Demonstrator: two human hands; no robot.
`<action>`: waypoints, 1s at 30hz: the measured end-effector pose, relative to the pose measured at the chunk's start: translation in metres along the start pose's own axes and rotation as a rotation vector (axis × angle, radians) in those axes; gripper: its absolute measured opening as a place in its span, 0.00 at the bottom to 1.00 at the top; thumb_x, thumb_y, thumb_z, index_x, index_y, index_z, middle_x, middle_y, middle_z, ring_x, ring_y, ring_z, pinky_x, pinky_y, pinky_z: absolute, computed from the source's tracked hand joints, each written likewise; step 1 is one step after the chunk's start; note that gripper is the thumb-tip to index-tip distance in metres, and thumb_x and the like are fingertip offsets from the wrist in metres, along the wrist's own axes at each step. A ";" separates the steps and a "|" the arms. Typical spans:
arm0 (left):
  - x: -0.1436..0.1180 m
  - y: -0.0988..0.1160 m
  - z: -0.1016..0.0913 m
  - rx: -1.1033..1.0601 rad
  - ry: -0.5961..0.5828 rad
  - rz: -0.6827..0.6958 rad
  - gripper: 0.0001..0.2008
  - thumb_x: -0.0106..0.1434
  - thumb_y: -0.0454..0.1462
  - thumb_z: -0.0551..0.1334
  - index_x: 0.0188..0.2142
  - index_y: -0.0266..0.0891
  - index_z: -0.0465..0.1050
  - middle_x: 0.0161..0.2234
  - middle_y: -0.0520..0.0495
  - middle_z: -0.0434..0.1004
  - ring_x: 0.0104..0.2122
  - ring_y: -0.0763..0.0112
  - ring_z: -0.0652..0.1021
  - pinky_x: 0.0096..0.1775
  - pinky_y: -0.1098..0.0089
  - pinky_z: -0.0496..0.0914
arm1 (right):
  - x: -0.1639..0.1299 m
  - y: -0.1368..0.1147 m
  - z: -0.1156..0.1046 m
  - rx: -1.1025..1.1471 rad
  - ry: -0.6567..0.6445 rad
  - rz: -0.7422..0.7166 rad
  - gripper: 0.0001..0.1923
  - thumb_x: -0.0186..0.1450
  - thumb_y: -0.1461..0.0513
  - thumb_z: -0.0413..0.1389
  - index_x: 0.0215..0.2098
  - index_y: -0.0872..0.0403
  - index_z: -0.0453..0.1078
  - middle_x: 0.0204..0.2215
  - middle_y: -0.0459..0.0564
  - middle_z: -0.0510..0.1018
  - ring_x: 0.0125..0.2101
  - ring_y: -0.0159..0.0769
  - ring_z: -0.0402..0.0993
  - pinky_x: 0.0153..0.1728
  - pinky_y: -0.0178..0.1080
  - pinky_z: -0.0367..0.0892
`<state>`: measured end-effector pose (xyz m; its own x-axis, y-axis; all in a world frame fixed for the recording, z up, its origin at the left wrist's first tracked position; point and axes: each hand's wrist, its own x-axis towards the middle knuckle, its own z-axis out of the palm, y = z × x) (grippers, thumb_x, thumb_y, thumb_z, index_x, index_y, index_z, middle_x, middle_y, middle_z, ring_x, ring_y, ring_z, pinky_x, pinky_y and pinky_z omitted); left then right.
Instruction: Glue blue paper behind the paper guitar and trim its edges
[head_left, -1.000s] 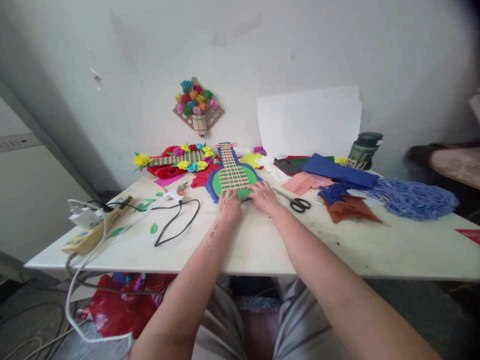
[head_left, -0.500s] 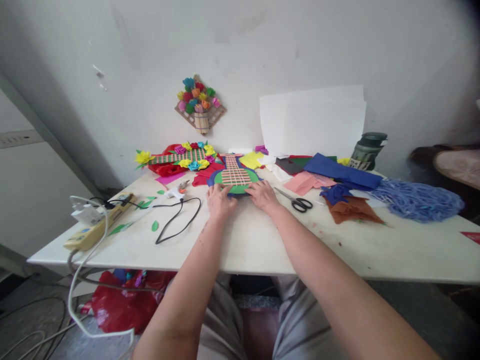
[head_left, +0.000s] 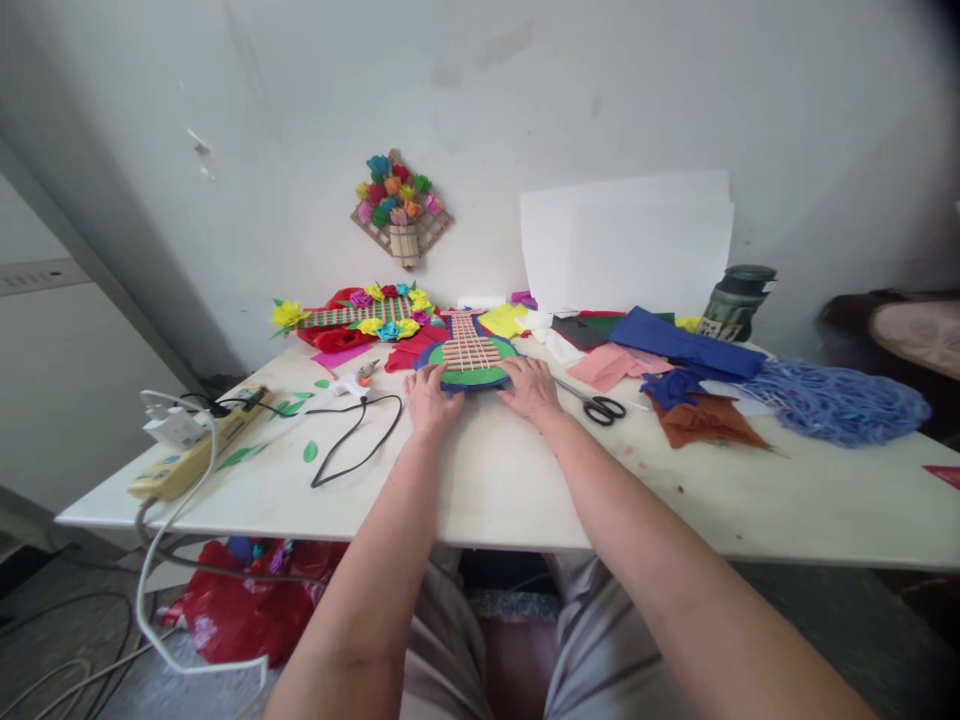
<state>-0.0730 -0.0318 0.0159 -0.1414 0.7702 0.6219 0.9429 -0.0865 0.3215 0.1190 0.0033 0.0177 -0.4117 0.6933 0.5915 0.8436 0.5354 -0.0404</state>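
A small craft guitar (head_left: 474, 377) lies flat on the table in front of me, with a green round body, a blue border and pinkish sticks crossed by pale strings. My left hand (head_left: 433, 400) holds its lower left rim, fingers over the edge and thumb toward the middle. On the lower right rim rests my right hand (head_left: 531, 390), gripping it the same way. The fingertips partly cover the border. Just right of my right hand are black-handled scissors (head_left: 602, 409). Left of my left hand lies a white glue gun (head_left: 349, 386) with a black cord.
Behind on the left lies a flower-trimmed craft guitar (head_left: 360, 314). Coloured paper (head_left: 679, 340), blue yarn (head_left: 840, 400) and a green bottle (head_left: 735, 303) occupy the right. A power strip (head_left: 176, 465) sits at the left edge, near green paper leaves (head_left: 310, 452). A flower basket ornament (head_left: 403, 243) hangs above.
My hands have shifted slightly apart, from the front of the guitar's body outward to its lower left and right rim. More of the green front shows. The guitar has hardly moved.
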 end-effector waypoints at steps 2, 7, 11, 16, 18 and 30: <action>0.001 -0.001 0.000 -0.012 -0.006 -0.015 0.24 0.51 0.40 0.61 0.50 0.43 0.68 0.51 0.44 0.68 0.51 0.56 0.67 0.55 0.57 0.56 | 0.000 -0.003 0.001 -0.008 0.004 -0.026 0.23 0.57 0.61 0.58 0.51 0.55 0.66 0.52 0.55 0.69 0.47 0.46 0.61 0.48 0.45 0.52; 0.001 -0.001 0.002 -0.044 -0.006 -0.016 0.20 0.51 0.37 0.60 0.46 0.45 0.71 0.51 0.47 0.70 0.52 0.58 0.67 0.57 0.57 0.55 | 0.005 -0.016 0.005 -0.058 0.046 -0.132 0.22 0.59 0.63 0.56 0.51 0.57 0.65 0.52 0.56 0.69 0.48 0.46 0.60 0.50 0.45 0.50; 0.002 -0.001 0.005 -0.061 -0.010 -0.015 0.19 0.51 0.36 0.60 0.44 0.45 0.72 0.51 0.49 0.71 0.52 0.59 0.68 0.58 0.56 0.52 | 0.013 -0.024 0.011 -0.087 0.014 -0.158 0.15 0.64 0.66 0.50 0.48 0.57 0.69 0.48 0.56 0.72 0.47 0.44 0.62 0.47 0.45 0.51; 0.002 -0.002 0.009 -0.136 0.062 -0.034 0.17 0.50 0.34 0.59 0.41 0.44 0.75 0.48 0.49 0.74 0.50 0.59 0.69 0.59 0.54 0.49 | 0.017 -0.022 0.015 -0.072 -0.015 -0.142 0.16 0.67 0.67 0.43 0.42 0.57 0.73 0.46 0.55 0.75 0.45 0.42 0.64 0.45 0.45 0.52; 0.001 -0.002 0.008 -0.172 0.086 -0.012 0.15 0.50 0.34 0.60 0.39 0.45 0.75 0.45 0.49 0.75 0.48 0.59 0.70 0.59 0.54 0.48 | 0.014 -0.016 0.013 -0.050 0.008 -0.127 0.16 0.67 0.67 0.44 0.43 0.57 0.73 0.47 0.54 0.75 0.46 0.42 0.64 0.46 0.44 0.53; 0.010 0.002 0.008 -1.050 0.210 -0.471 0.20 0.55 0.41 0.62 0.47 0.40 0.66 0.46 0.41 0.71 0.43 0.64 0.75 0.47 0.62 0.68 | -0.003 0.007 -0.005 -0.043 0.012 0.208 0.22 0.58 0.69 0.49 0.51 0.57 0.67 0.46 0.56 0.74 0.46 0.45 0.63 0.43 0.42 0.57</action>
<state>-0.0703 -0.0196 0.0171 -0.5506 0.7542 0.3578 0.0855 -0.3754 0.9229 0.1277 0.0027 0.0200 -0.2232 0.7806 0.5839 0.9241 0.3601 -0.1282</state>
